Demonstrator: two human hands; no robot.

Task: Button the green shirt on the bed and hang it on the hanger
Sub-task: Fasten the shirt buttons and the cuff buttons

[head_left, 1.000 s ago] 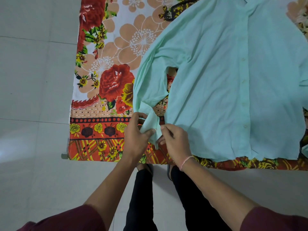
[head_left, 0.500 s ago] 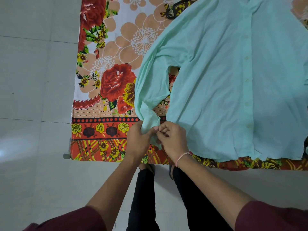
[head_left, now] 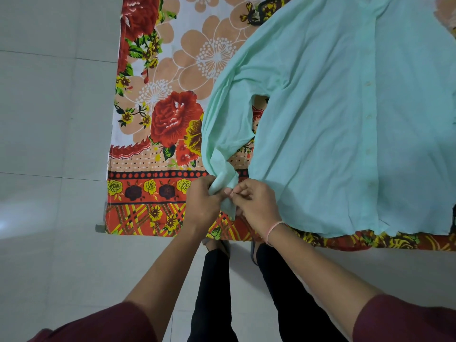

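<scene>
Shirt: pale green, spread front-up on the bed, body flat, hem at the near edge. Front closed; a line of small buttons runs down the middle strip.

Sleeve: bends away from the body and curves down toward the near edge of the bed, leaving a gap of sheet between sleeve and body. Its cuff ends at the bed's near edge.

Left hand: fingers curled, pinching the cuff from the left side, thumb over the cloth.

Right hand: fingers curled, pinching the cuff's other edge with thumb and forefinger. Thin pink band on the wrist. Both hands are close together, fingertips meeting at the cuff. Whether the cuff button is through its hole cannot be told; the fingers cover it.

Hanger: a dark curved piece shows at the far edge of the view, just beside the shirt's shoulder, the rest hidden under the cloth.

Bed: covered with a floral sheet of red roses, peach flowers and an orange-and-yellow border.

Person stands at the near edge, on a pale tiled floor, black trousers below the arms.
</scene>
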